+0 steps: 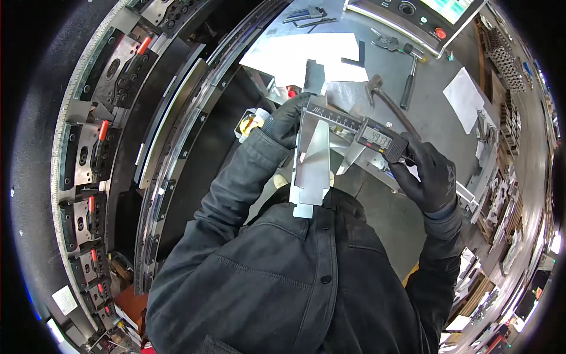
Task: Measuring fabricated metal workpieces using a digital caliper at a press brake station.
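My gloved left hand [288, 121] is closed around the far part of a long bent sheet-metal part [312, 159], which runs toward my body and has stepped, notched ends. In my gloved right hand [429, 174] is a digital caliper [377, 137], gripped near its display end. The caliper's beam reaches left across the metal part, its jaws at the part near my left hand. Whether both jaws touch the metal I cannot tell. Beyond the left hand, the part's dark far end [315, 76] sticks out over white paper [283, 56].
On the grey worktable [348, 94] lie a wooden-handled hammer [389, 103], a smaller black-handled hammer [410, 82], hex keys [306, 17] and a paper sheet [464, 97]. A control panel [407, 15] stands at the back. Left is a machine with red-handled clamps [103, 131]. Stacked metal parts [501, 59] line the right.
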Available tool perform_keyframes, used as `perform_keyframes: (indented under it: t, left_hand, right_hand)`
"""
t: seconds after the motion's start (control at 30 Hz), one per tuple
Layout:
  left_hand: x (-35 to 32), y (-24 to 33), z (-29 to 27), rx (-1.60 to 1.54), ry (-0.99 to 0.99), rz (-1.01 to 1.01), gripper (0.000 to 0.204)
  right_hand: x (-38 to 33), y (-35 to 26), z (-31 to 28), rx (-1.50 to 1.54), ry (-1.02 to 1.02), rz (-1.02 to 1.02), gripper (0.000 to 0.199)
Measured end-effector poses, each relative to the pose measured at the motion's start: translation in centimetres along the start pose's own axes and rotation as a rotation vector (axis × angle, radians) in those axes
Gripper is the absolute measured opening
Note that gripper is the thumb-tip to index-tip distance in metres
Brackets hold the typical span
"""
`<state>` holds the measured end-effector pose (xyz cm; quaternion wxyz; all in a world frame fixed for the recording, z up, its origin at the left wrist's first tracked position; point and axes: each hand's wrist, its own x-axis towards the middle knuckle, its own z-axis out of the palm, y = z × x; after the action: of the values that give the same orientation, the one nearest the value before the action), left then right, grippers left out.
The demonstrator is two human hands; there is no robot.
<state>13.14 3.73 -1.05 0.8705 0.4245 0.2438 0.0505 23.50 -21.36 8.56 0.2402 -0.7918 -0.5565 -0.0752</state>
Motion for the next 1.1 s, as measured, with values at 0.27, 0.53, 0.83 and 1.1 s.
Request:
perform_keyframes:
  t: [0.27,0.53,0.83,1.1]
  left_hand:
    - [0.7,-0.9,-0.8,0.015,-0.004,-0.076,0.037]
    - [1.0,-1.0,-2.8,0.037,-0.065,-0.186,0.043]
    - [0.2,-2.5,-3.6,-0.58,-0.354,-0.139,0.058]
    - [-0.3,-4.4,-3.9,-0.599,-0.411,-0.217,0.059]
  right_hand:
    - [0.8,-0.4,-0.3,0.065,0.042,-0.045,0.046]
    - [1.1,-0.7,0.0,-0.02,-0.018,-0.158,0.047]
    - [0.5,-1.5,0.6,-0.076,-0.073,-0.141,0.052]
    - [0.1,-1.4,1.3,-0.127,-0.067,-0.127,0.054]
